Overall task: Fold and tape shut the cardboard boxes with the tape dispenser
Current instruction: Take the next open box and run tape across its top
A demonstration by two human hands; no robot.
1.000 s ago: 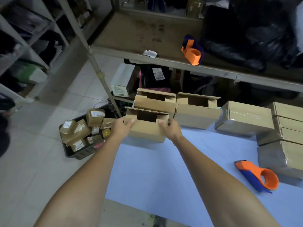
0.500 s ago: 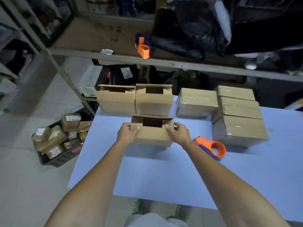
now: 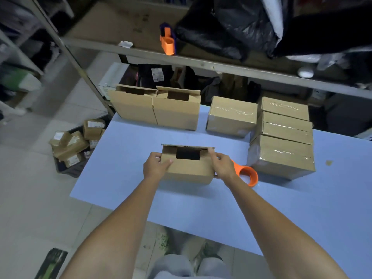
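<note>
both hands (image 3: 156,165) grip the open-topped box (image 3: 188,168), long axis lying left-right.

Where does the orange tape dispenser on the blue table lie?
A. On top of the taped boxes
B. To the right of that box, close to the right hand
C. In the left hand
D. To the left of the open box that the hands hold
B: the tape dispenser lies on the table right beside the right hand, between the open box and the taped boxes.
</note>
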